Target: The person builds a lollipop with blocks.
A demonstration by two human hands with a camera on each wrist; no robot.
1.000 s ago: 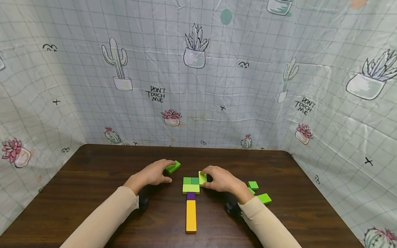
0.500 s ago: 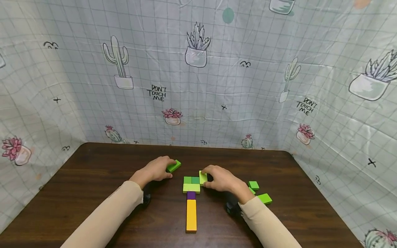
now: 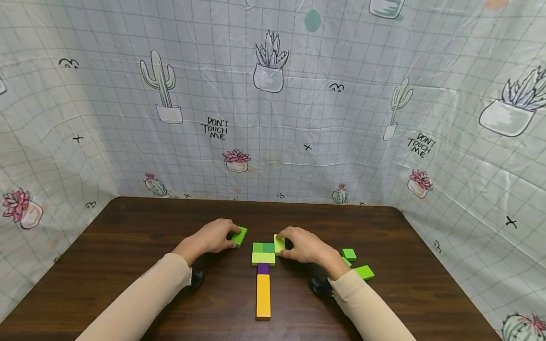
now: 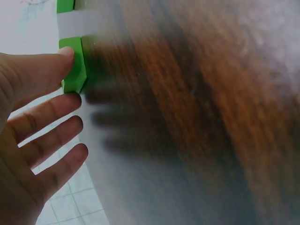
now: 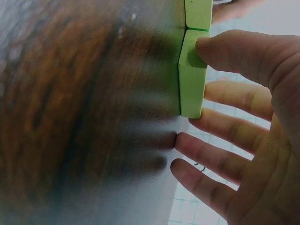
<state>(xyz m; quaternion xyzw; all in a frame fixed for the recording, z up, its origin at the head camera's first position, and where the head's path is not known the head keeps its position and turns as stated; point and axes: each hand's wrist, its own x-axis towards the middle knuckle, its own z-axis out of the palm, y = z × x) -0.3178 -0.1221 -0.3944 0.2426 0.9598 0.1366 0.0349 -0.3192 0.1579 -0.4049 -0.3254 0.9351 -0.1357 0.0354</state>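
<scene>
A person's left hand [image 3: 215,236] is pinching a bright green block [image 3: 240,237] at a dark wooden table [image 3: 204,308], the thumb and a finger gripping it while the other fingers are extending free. The block is lying just left of a small green square [image 3: 258,247], a narrow strip of table showing between the 2. Its long axis is pointing mostly away from the person, the far end leaning to the right, so that slant and that gap appear to be mattering most here. The left hand is sitting nearer to this gap.

On the opposite flank, the right hand [image 3: 304,246] is gripping a light green block [image 3: 279,244] between thumb and fingers. That piece is touching the group's right side, beside a dark green square [image 3: 268,247], its long axis running straighter away from the person. A lime block [image 3: 263,259] is lying crosswise below the 2 squares, with a purple block [image 3: 263,268] and a long yellow block [image 3: 263,296] lining up toward the person. Beyond the right wrist, 3 loose green blocks [image 3: 364,273] are lying well apart, 1 partly hidden.
</scene>
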